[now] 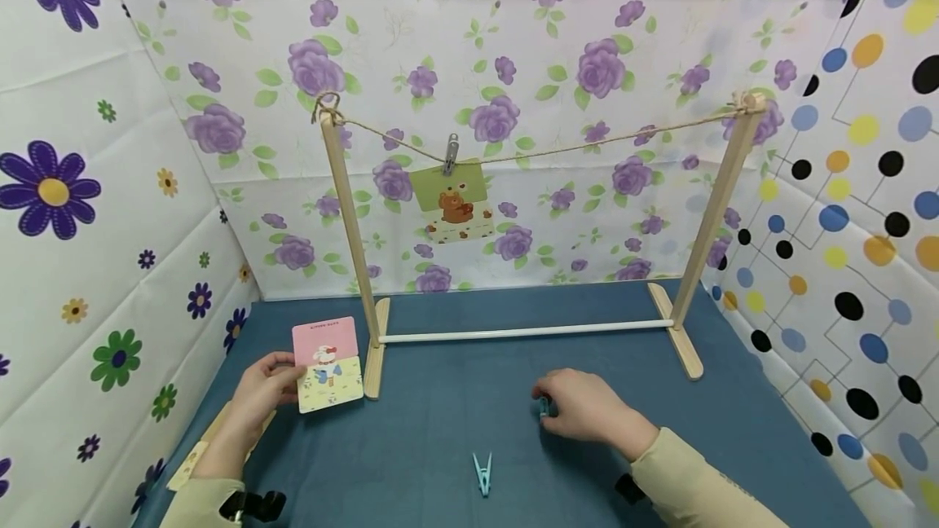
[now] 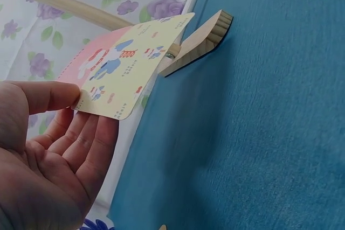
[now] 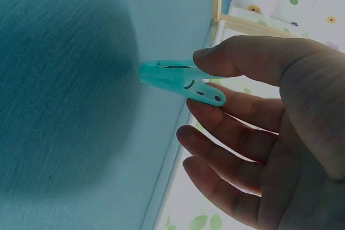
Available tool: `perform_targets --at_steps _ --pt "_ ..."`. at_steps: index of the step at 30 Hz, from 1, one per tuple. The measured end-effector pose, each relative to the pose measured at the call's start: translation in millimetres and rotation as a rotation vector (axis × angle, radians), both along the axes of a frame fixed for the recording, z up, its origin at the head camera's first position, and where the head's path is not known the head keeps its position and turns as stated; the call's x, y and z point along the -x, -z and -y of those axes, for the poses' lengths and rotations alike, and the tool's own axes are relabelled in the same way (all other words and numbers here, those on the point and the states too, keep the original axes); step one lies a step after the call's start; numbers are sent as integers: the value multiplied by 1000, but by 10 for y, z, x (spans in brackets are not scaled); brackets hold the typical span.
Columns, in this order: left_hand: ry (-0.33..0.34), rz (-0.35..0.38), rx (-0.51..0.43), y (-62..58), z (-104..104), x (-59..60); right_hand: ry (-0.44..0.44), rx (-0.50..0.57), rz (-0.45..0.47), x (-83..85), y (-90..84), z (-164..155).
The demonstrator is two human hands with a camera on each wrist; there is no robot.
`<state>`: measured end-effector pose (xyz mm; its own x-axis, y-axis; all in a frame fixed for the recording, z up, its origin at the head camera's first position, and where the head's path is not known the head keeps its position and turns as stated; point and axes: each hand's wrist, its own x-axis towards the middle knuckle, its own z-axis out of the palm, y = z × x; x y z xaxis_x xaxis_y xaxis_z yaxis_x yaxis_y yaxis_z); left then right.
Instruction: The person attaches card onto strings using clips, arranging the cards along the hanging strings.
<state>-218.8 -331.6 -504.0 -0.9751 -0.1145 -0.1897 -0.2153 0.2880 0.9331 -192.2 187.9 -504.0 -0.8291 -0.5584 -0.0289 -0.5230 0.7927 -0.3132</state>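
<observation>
My left hand [image 1: 262,398] pinches the left edge of a pink and yellow card [image 1: 330,365] between thumb and fingers, holding it tilted above the table beside the rack's left foot. In the left wrist view the card [image 2: 129,63] shows a small cartoon figure. Over the middle right of the table, my right hand [image 1: 587,406] pinches a teal clothespin [image 3: 180,79] by its handle ends, thumb on one side and fingers on the other. Another teal clothespin [image 1: 482,475] lies on the table between the hands.
A wooden rack with a left post [image 1: 348,226] and right post [image 1: 719,210] carries a sagging string [image 1: 587,143]. A grey clothespin [image 1: 451,155] clips a green bear card [image 1: 455,206] to it. A white rod [image 1: 528,332] joins the feet. Yellowish cards [image 1: 189,463] lie under the left forearm.
</observation>
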Motion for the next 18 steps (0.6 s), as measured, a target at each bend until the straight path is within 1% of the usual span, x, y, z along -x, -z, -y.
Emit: perform_targets --at_steps 5,9,13,18 --pt "8 -22 -1 33 -26 -19 -7 -3 2 -7 -19 -20" --pt "22 -34 16 56 -29 -30 -6 -3 2 -12 -38 -33" --pt "23 -27 29 61 -39 -57 -9 -14 2 -12 -47 -49" --pt "24 -17 10 62 -72 -110 -7 -20 -7 -11 -55 -73"
